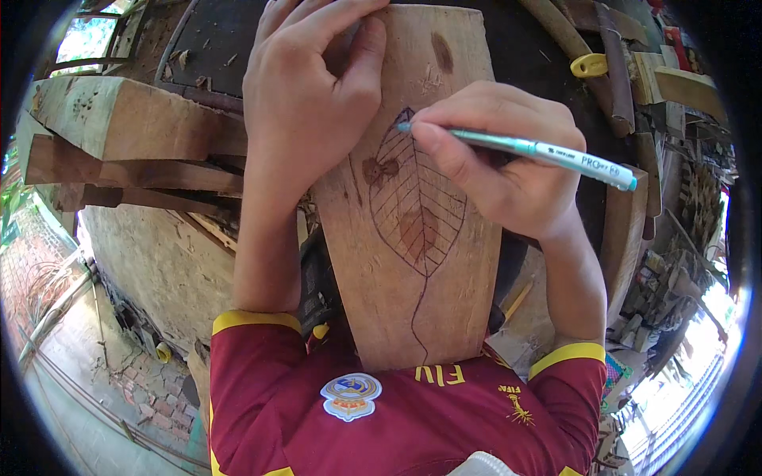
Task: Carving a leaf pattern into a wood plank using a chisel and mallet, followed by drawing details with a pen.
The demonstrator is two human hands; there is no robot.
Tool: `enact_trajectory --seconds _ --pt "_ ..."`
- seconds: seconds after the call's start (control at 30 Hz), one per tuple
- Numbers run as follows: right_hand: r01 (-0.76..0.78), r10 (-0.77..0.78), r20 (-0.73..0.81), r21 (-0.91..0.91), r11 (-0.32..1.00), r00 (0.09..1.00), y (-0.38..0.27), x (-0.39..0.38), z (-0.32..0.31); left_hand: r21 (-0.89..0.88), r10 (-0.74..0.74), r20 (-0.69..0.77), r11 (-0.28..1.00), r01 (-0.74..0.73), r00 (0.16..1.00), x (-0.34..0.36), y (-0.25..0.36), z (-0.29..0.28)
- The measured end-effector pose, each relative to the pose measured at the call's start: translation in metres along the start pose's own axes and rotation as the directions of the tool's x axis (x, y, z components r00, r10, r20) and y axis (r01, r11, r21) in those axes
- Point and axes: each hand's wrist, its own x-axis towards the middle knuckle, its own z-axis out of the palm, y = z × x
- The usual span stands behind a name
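Note:
A wooden board (389,309) lies lengthwise in front of me, its near end against my maroon shirt. It bears a dark leaf drawing (440,194) with a midrib, slanted veins and a wavy stem running toward me. My right hand (508,155) pinches a teal and white pen (548,151), its tip at the upper left of the leaf, near the point. Over the board's far left edge rests my left hand (317,87), fingers stretched forward and thumb apart on the wood. The picture's upper edge cuts off some of its fingertips.
Rough wooden beams (151,127) are stacked at the left beside a large pale block (167,254). Wood offcuts and sticks crowd the right, with a yellow handle (589,65) among them. Broken bricks (171,416) lie on the ground at lower left.

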Motion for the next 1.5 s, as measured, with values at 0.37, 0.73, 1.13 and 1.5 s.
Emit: enact_trajectory --seconds 0.37,0.73,1.13,1.5 --pt "-0.021 0.022 0.022 -0.026 0.999 1.000 -0.005 0.000 -0.002 -0.006 0.011 -0.008 1.000 -0.012 1.000 -0.001 0.002 0.000" --pt "0.052 -0.049 0.057 -0.052 0.997 0.997 -0.006 -0.001 -0.003 -0.011 -0.031 0.009 0.999 0.031 0.999 -0.001 0.010 -0.002" --pt "0.049 -0.046 0.074 -0.042 0.998 0.996 -0.007 -0.001 -0.005 0.023 0.053 -0.033 0.998 -0.052 0.998 0.000 -0.009 0.008" --pt "0.084 -0.083 0.094 -0.016 0.996 0.992 -0.006 -0.001 0.000 0.053 0.076 -0.031 0.996 -0.074 0.997 -0.001 -0.016 0.008"
